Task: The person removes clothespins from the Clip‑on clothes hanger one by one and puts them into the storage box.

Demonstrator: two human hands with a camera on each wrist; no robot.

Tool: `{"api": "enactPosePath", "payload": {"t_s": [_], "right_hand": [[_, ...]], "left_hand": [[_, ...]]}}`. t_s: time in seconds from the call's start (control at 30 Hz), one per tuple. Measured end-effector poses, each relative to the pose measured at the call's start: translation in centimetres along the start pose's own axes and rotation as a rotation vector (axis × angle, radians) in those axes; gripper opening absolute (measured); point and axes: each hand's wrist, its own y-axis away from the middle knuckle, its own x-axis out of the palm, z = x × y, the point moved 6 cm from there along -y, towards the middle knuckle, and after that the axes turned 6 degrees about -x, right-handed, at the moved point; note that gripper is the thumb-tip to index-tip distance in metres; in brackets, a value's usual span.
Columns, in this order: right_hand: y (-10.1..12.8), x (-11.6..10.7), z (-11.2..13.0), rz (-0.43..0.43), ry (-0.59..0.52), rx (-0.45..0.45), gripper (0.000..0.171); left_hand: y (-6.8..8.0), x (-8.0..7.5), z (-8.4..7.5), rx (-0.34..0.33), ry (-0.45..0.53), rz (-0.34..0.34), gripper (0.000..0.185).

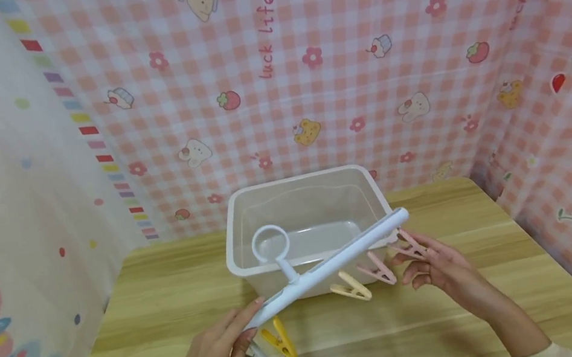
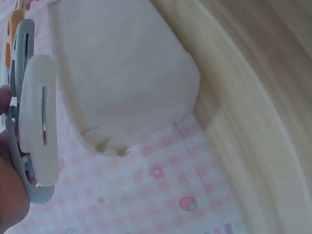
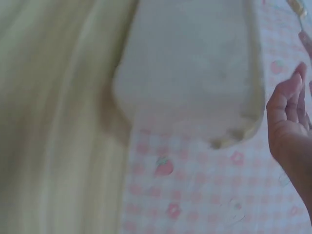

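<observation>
A pale blue clip hanger (image 1: 330, 260), a straight bar with a ring hook (image 1: 270, 243), slants above the front of a bin. My left hand (image 1: 214, 350) grips its lower left end. Several clothes clips hang along the bar: yellow (image 1: 279, 339), cream (image 1: 352, 286), pink (image 1: 378, 269) and another pink clip (image 1: 409, 246) at the right end. A grey clip (image 2: 22, 58) and a white clip (image 2: 41, 117) hang by the left hand in the left wrist view. My right hand (image 1: 444, 269) is at the end pink clip, fingers loosely bent; whether they touch it is unclear.
A whitish plastic bin (image 1: 300, 182) stands on the wood-grain table (image 1: 173, 316), against a pink checked cloth (image 1: 276, 106). More printed cloth hangs on the left (image 1: 28, 178) and right (image 1: 563, 121) sides.
</observation>
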Motion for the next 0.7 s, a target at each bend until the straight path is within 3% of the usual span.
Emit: {"api": "enactPosePath", "payload": {"t_s": [0.23,0.5,0.7], "right_hand": [[-2.7,0.8,0.6,-0.093,0.082,-0.047,0.047],[-4.1,1.2,0.8,-0.039,0.017,-0.067,0.041],[-4.7,1.5,0.7,-0.089,0.060,-0.060,0.036]], "left_hand": [[-0.2,-0.6,0.1,-0.022,-0.029,-0.010,0.039],[-0.6,-1.2,0.0,-0.008,-0.024,-0.005,0.047],[-0.9,-1.2,-0.1,0.011,-0.033,-0.024,0.046]]}}
